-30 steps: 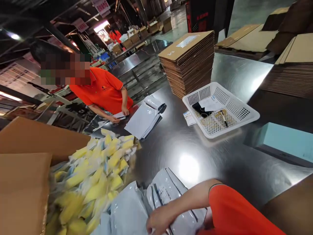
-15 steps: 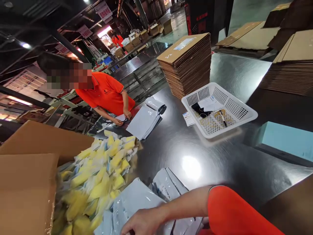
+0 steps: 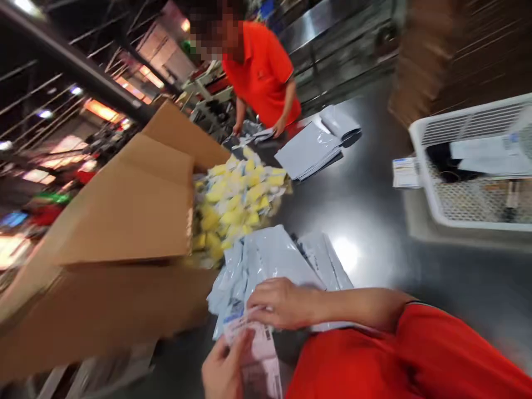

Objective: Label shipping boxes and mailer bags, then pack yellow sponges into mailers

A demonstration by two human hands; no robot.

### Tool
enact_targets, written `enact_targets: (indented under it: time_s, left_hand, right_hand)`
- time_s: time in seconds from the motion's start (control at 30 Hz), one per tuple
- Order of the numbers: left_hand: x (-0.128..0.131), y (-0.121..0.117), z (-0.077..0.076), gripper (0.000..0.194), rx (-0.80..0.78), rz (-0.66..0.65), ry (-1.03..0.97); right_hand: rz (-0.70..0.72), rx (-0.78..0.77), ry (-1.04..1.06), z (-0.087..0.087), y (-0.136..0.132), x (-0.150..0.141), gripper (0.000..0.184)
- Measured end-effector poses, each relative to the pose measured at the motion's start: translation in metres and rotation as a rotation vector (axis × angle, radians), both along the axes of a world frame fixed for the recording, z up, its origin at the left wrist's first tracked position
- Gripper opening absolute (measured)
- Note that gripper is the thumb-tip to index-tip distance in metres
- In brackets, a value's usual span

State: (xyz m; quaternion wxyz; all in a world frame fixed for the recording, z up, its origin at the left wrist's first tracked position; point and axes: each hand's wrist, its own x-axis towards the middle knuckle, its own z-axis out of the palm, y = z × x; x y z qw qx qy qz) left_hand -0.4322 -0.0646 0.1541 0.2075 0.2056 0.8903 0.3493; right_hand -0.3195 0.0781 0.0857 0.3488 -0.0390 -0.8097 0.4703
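My left hand is at the bottom of the view, thumb and fingers closed on a printed strip of shipping labels. The fingers of my right hand are bent over the strip's upper end and pinch it. Beneath and behind my hands lie pale grey plastic mailing bags, piled loosely on the metal table. Just beyond them is a heap of small yellow items in clear wrapping, beside an open cardboard box. The lower end of the strip runs out of view.
The big cardboard box stands at the left. A stack of grey mailing bags lies farther back, near a co-worker in an orange shirt handling bags. At the right is a white plastic basket holding papers, a pen and something black.
The view has swung left and down. My left hand has come into sight with the label strip, and my right hand now grips the strip's upper end above the bags.
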Motion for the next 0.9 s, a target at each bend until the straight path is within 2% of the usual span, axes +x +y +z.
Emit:
enact_targets:
  time_s: [0.1,0.17,0.23,0.3,0.37,0.43,0.47,0.57,0.63,0.67,0.73,0.83,0.9]
  left_hand:
    - [0.001,-0.012,-0.009,0.032,0.018,0.035,0.013]
    - [0.002,-0.016,-0.019,0.027,0.01,-0.061,-0.148]
    - [0.0,-0.027,-0.031,0.027,-0.027,-0.186,-0.39]
    - [-0.006,-0.045,-0.044,0.028,-0.034,-0.198,-0.532]
    - [-0.016,-0.065,-0.054,0.031,0.074,-0.045,-0.515]
    - [-0.027,-0.08,-0.06,0.037,0.277,0.166,-0.422]
    - [-0.032,-0.085,-0.062,0.041,0.379,0.244,-0.384]
    - [-0.04,-0.087,-0.066,0.044,0.546,0.328,-0.335]
    - [-0.039,-0.083,-0.069,0.043,0.557,0.313,-0.37]
    - [-0.038,-0.081,-0.071,0.042,0.553,0.304,-0.402]
    - [-0.035,-0.079,-0.076,0.043,0.542,0.297,-0.469]
    - [-0.035,-0.076,-0.083,0.047,0.519,0.335,-0.51]
    - [-0.037,-0.071,-0.088,0.05,0.477,0.364,-0.523]
  right_hand:
    - [-0.06,0.183,0.071,-0.001,0.003,-0.003,0.033]
    - [-0.113,0.232,0.13,0.0,0.02,-0.001,0.037]
    - [-0.242,0.152,0.189,0.001,0.054,0.004,0.034]
    - [-0.419,-0.025,0.231,-0.003,0.098,0.009,0.029]
    - [-0.531,-0.188,0.203,-0.016,0.14,0.007,0.029]
    - [-0.469,-0.232,0.077,-0.038,0.164,-0.002,0.033]
    - [-0.389,-0.204,-0.013,-0.05,0.166,-0.009,0.034]
    - [-0.169,0.053,-0.334,-0.089,0.142,-0.034,0.032]
    - [-0.128,0.275,-0.557,-0.111,0.115,-0.045,0.033]
    - [-0.148,0.35,-0.655,-0.12,0.102,-0.048,0.037]
    - [-0.249,0.403,-0.792,-0.133,0.083,-0.049,0.055]
    - [-0.469,0.355,-0.836,-0.144,0.068,-0.044,0.09]
    - [-0.555,0.318,-0.806,-0.146,0.062,-0.043,0.1]
